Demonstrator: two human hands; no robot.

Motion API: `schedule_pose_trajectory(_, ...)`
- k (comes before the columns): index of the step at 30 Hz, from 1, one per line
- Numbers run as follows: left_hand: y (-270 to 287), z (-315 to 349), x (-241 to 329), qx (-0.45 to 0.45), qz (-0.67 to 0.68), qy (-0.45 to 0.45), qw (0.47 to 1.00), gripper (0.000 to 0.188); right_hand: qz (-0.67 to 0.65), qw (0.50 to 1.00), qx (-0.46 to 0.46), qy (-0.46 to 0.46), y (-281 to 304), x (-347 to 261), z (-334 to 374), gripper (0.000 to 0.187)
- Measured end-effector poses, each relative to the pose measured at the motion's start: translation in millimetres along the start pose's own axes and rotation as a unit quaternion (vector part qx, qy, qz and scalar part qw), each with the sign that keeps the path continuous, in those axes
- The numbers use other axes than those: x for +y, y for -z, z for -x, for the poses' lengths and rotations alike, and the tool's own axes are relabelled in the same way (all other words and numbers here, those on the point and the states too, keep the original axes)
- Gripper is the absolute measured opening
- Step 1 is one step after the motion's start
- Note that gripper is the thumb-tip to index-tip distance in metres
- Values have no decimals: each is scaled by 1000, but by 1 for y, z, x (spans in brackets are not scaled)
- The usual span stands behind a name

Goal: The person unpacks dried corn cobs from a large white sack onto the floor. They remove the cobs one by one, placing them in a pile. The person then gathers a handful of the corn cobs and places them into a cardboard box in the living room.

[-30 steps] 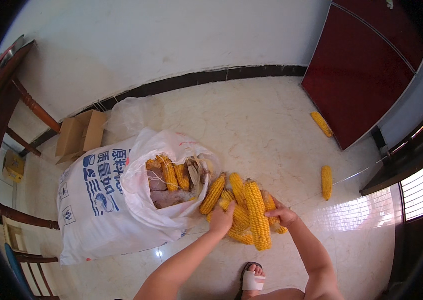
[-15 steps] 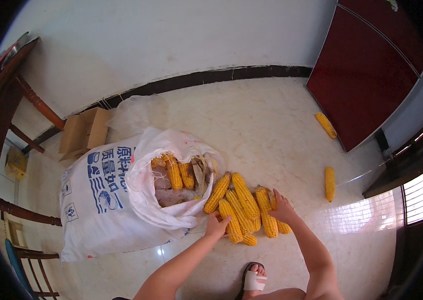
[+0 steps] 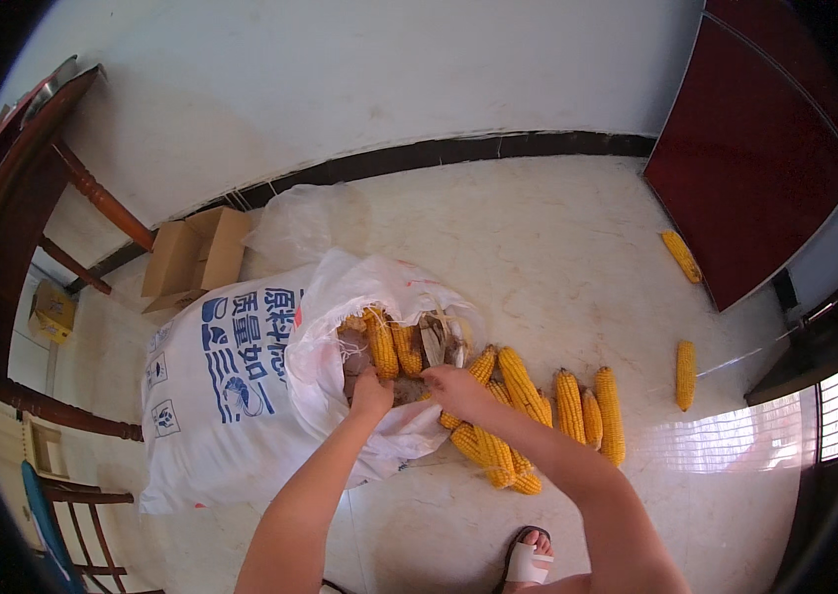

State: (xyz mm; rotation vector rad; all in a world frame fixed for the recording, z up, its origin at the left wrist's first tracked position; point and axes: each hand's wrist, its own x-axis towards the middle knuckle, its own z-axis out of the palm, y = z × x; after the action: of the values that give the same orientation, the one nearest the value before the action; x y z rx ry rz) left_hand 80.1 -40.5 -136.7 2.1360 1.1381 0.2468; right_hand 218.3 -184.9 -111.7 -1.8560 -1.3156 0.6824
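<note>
A white woven sack [image 3: 206,436] with blue print lies on its side, its mouth toward the right. Inside the opening are a corn cob [image 3: 380,342], another corn cob [image 3: 407,348] and dry husk [image 3: 434,342]. My left hand [image 3: 371,394] reaches into the mouth at the lower end of the first cob. Just right of it, my right hand [image 3: 460,391] reaches over the rim, fingertips near the husk. What either hand touches is hidden. Below my right forearm lies a pile of yellow cobs [image 3: 494,450], with a few more cobs [image 3: 569,406] side by side to its right.
Two loose cobs lie apart at the right: one cob [image 3: 685,376] on the floor, one [image 3: 681,257] against a dark red panel [image 3: 755,158]. An open cardboard box [image 3: 196,259] and clear plastic bag [image 3: 290,226] stand behind the sack. Wooden furniture [image 3: 62,411] is at the left.
Both hands have left the cob pile and moved left into the sack mouth. Some cobs on the pile's right now lie apart from it. The whole view has shifted slightly.
</note>
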Motion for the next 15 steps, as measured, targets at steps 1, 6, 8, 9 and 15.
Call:
schedule_pose_trajectory(1,2,1,6,2,-3,19,1000,34,50,996,-21,-67,-11,-5,-14,37)
schedule_pose_trajectory(6,-18,-19,-5,9,26,117,993,46,166,951,-12,-262,-50,-5,-55,55)
schedule_pose_trajectory(8,-34,-30,-24,16,64,98,993,51,193,948,0,-254,-62,2,-58,54)
schedule_pose_trajectory(9,-41,-37,-35,12,79,104,991,50,205,946,7,-250,-67,6,-60,54)
schedule_pose_trajectory(15,-44,-46,-33,46,115,173,977,53,198,954,24,-226,-67,14,-60,53)
